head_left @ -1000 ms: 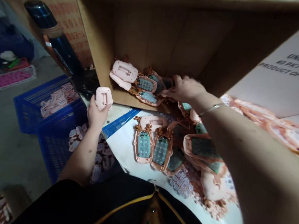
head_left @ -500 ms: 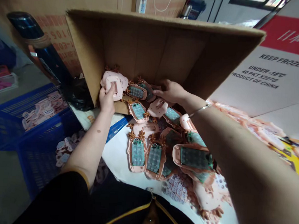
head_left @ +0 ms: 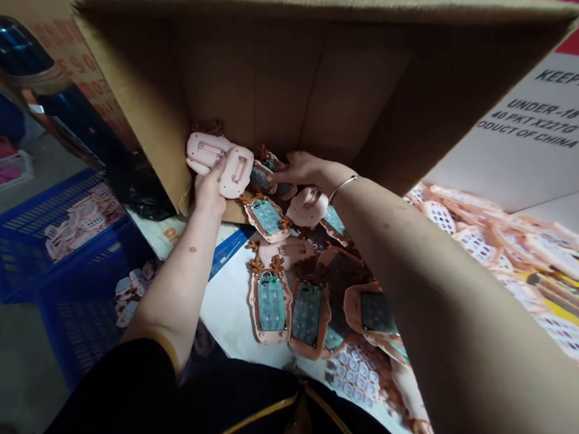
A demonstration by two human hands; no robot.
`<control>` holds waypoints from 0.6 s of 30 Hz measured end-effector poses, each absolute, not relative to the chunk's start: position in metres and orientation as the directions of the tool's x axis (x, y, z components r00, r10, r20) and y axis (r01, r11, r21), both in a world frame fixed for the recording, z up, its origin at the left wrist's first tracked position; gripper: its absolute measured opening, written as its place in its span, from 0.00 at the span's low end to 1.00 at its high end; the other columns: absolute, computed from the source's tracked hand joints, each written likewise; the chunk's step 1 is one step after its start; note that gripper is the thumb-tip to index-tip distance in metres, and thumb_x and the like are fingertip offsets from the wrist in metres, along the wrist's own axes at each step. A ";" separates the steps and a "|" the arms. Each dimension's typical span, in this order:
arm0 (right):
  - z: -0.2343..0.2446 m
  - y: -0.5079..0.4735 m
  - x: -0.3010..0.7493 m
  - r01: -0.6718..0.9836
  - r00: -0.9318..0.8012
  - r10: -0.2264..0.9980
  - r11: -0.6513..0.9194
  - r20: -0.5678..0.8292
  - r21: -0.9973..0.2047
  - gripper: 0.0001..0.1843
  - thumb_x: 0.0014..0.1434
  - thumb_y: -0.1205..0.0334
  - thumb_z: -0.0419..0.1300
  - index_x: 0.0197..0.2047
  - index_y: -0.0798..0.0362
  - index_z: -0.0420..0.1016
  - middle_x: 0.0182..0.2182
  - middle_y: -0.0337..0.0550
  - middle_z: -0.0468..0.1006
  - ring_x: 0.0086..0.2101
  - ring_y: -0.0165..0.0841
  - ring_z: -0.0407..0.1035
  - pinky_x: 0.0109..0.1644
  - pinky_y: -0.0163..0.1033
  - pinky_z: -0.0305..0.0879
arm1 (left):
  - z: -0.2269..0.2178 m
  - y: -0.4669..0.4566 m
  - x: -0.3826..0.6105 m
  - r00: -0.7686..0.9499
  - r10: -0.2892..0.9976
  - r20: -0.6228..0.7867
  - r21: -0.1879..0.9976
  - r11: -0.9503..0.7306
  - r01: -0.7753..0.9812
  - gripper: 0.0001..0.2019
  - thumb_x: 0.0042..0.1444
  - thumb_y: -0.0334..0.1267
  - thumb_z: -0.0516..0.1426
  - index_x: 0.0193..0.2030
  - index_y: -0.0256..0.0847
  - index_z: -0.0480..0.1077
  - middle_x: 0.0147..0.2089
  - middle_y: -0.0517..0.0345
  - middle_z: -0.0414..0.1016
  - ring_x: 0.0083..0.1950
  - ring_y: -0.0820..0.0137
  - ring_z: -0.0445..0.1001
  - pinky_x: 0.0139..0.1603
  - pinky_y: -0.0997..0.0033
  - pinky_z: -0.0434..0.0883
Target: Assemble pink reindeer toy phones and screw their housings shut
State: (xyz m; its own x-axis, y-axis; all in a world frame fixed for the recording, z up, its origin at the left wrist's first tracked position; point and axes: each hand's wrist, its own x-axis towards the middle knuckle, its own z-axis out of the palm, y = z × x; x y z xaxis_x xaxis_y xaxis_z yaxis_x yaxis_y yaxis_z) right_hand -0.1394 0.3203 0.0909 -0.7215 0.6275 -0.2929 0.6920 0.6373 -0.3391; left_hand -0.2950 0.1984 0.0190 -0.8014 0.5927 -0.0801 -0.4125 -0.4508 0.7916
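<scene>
My left hand (head_left: 210, 187) is closed on a pale pink plastic casing (head_left: 239, 171), its slotted back turned up. Beneath and to its left, another pink casing (head_left: 204, 151) lies inside the cardboard box (head_left: 285, 76). My right hand (head_left: 303, 170) reaches into the box, its thumb across a casing with a dark circuit board (head_left: 263, 178) and its other fingers partly hidden behind. Just below that hand rests a casing back (head_left: 308, 206). Closer to me, antlered casing halves with green circuit boards (head_left: 271, 302) lie face up on the white tabletop (head_left: 226, 319).
A dark blue flask (head_left: 72, 106) and a black plastic bag (head_left: 148, 189) stand left of the box. Blue crates (head_left: 11, 248) with pink parts sit lower left. More pink face plates (head_left: 488, 239) are heaped at right before a white carton (head_left: 534, 163). White keypads (head_left: 354, 376) lie near me.
My right hand has moved left and closed in on the boarded casings. The casing in my left hand has turned and shifted slightly right. The view has moved closer to the box.
</scene>
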 end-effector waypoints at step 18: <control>0.098 0.299 -0.124 0.706 -0.683 0.684 0.526 -0.258 -0.474 0.23 0.50 0.65 0.68 0.51 0.56 0.76 0.40 0.46 0.84 0.31 0.33 0.75 0.27 0.32 0.64 | 0.015 0.199 -0.314 -0.714 0.696 -0.074 0.758 -0.426 -0.494 0.12 0.64 0.39 0.59 0.50 0.37 0.77 0.49 0.49 0.84 0.62 0.60 0.78 0.64 0.60 0.75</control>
State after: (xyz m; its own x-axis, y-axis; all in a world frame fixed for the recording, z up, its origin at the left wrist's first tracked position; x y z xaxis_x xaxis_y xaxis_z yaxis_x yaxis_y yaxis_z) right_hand -0.1244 0.2988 0.0981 -0.6828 0.6837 -0.2575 0.7059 0.5264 -0.4739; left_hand -0.3138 0.1988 0.0154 -0.7142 0.6960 -0.0741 -0.4939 -0.4262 0.7579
